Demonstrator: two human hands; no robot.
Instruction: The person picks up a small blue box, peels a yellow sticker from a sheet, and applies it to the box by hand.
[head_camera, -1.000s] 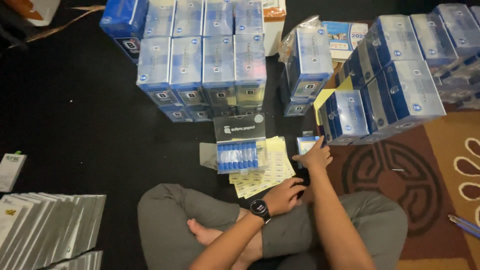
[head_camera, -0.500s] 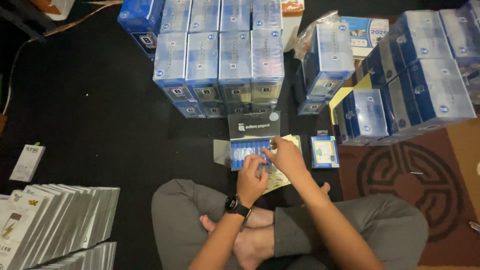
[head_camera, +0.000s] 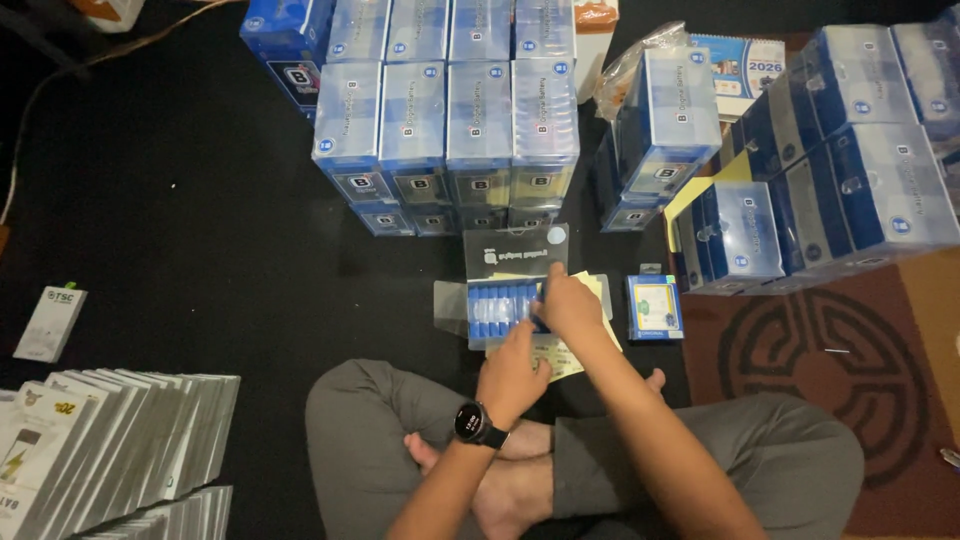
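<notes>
I sit cross-legged on a dark floor. In front of my knees stands an open clear plastic box (head_camera: 500, 300) holding a row of several small blue packs, its lid up at the back. My right hand (head_camera: 567, 303) rests at the box's right end, fingers pinched on a blue pack there. My left hand (head_camera: 512, 372), with a black watch on the wrist, touches the box's front edge; whether it holds anything is hidden. Yellow sheets (head_camera: 590, 330) lie under and beside my hands. One small blue pack (head_camera: 655, 306) lies flat on the floor to the right.
Stacks of blue-and-clear boxes (head_camera: 450, 120) stand behind the open box; more stacks (head_camera: 850, 170) are piled at the right. A row of white flat packs (head_camera: 120, 440) leans at the lower left. A white pack (head_camera: 50, 322) lies at the far left. A patterned brown rug (head_camera: 820, 360) lies on the right.
My right hand came back from the blue pack on the right to the open box. My left hand moved forward to the box's front edge. The view has shifted slightly.
</notes>
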